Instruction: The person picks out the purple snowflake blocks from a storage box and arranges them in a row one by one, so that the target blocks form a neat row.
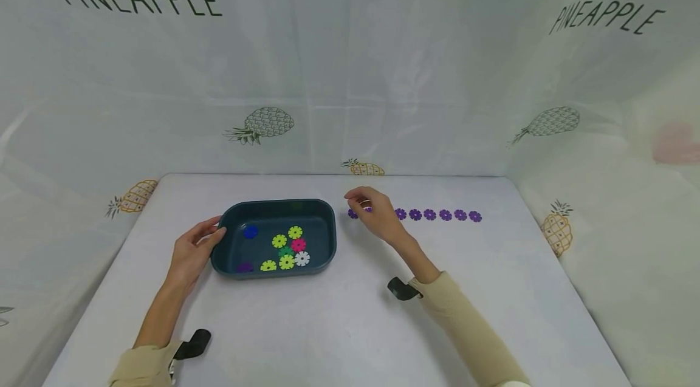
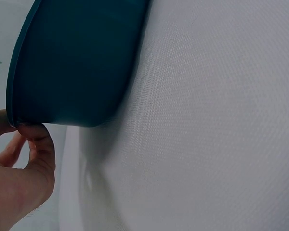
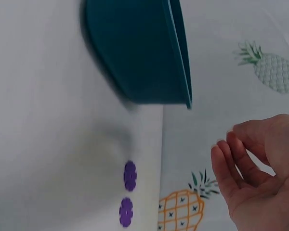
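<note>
My left hand (image 1: 188,250) pinches the left end of a dark teal tray (image 1: 328,205) by its rim; the left wrist view shows thumb and fingers at that rim. Inside the tray lie flower-shaped plastic discs: a blue disc (image 1: 250,231), a purple disc (image 1: 245,267), several yellow-green discs (image 1: 279,241), a pink disc (image 1: 298,245), a green disc (image 1: 285,251) and a white disc (image 1: 302,259). My right hand (image 1: 377,214) hovers right of the tray with loosely bent fingers and nothing visible in them. It partly hides a row of purple flower discs (image 1: 430,215) on the table.
The white table (image 1: 339,332) carries the tray and the row, which runs rightward near its back edge. A pale curtain (image 1: 350,59) with pineapple prints hangs behind and at both sides. Black wrist cameras (image 1: 403,288) sit at both sleeves.
</note>
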`<state>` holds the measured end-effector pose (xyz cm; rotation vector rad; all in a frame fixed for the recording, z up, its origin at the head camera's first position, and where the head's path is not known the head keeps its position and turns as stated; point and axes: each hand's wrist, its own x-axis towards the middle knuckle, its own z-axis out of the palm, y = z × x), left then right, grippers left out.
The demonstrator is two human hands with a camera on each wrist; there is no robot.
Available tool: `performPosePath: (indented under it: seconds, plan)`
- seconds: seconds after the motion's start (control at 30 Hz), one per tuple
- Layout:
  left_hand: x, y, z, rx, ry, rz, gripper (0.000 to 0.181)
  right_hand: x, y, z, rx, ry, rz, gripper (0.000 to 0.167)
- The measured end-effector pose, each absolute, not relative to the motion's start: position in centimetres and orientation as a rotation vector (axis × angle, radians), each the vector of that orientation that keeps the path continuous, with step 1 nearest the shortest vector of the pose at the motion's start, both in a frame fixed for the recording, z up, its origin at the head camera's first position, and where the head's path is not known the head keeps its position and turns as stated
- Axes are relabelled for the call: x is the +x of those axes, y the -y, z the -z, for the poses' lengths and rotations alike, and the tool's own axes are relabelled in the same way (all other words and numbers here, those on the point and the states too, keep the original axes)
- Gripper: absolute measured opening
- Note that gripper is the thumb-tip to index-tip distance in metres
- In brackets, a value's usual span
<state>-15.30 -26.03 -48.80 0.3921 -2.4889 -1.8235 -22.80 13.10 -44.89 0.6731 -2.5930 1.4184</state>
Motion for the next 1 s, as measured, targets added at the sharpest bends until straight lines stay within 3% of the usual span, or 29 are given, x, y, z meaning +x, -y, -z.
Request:
performPosePath:
  seconds: [1.0]
  plan:
    - [-15.2,26.1,48.8,0.345,2.453,1.865,0.059,-20.3,-0.2,47.5,1.260,2.553,-1.522,0.019]
